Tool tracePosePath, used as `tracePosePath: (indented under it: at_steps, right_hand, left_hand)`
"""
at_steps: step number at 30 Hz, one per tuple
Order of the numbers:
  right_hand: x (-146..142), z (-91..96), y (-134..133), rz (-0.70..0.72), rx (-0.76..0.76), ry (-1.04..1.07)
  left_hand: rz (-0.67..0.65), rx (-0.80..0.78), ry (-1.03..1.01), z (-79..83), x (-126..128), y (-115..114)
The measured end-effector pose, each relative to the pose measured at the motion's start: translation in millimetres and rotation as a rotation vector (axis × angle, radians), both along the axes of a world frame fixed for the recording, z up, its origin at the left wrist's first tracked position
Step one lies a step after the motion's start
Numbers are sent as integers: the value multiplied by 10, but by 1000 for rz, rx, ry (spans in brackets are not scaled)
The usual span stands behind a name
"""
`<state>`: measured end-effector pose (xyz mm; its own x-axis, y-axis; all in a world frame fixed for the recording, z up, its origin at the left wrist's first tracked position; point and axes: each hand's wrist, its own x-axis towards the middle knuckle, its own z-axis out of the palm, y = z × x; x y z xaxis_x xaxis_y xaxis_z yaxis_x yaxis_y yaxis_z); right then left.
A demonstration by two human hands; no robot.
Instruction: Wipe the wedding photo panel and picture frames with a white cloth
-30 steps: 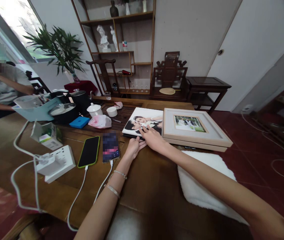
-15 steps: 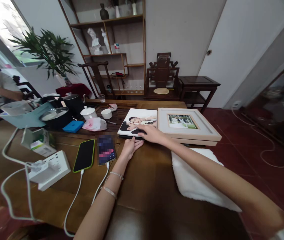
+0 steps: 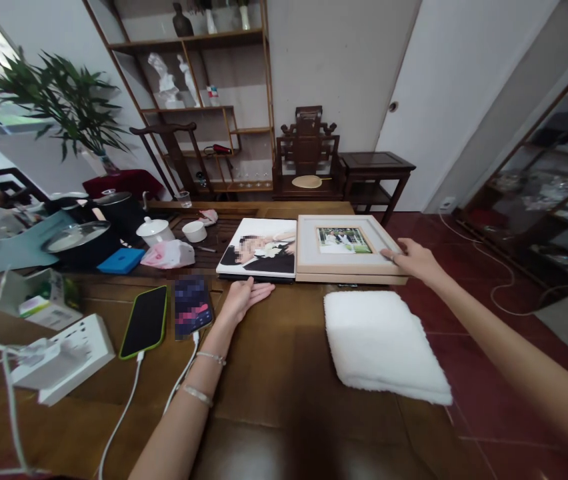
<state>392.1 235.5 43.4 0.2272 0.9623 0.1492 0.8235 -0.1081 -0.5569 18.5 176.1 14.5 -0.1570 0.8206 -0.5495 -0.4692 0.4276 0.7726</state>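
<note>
So the picture frame (image 3: 347, 261) sits by the right edge of the table (image 3: 274, 347), just left of the nearer right hand (image 3: 414, 259), long side seemingly left-to-right, can't tell if that hand's really gripping, left hand (image 3: 244, 299) loose.

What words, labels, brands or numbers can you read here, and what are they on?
Nothing is legible.
Open carton: printing, too small and blurred to read.
Lit phone: screen pixelated, unreadable.
Red-and-white item on the shelves: markings too small to read.
Framed photo and unframed print: pictures, no text that I can make out.
</note>
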Motion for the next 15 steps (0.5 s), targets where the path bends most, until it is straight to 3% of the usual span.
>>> tracePosePath:
  at_steps: [7,15]
  right_hand:
    - [119,-241,44,85,-67,211]
    - [86,-276,-20,43,-36,237]
  left_hand:
    - [-64,-36,160,70,-11,-53]
    - [-213,30,408,170,103,-113]
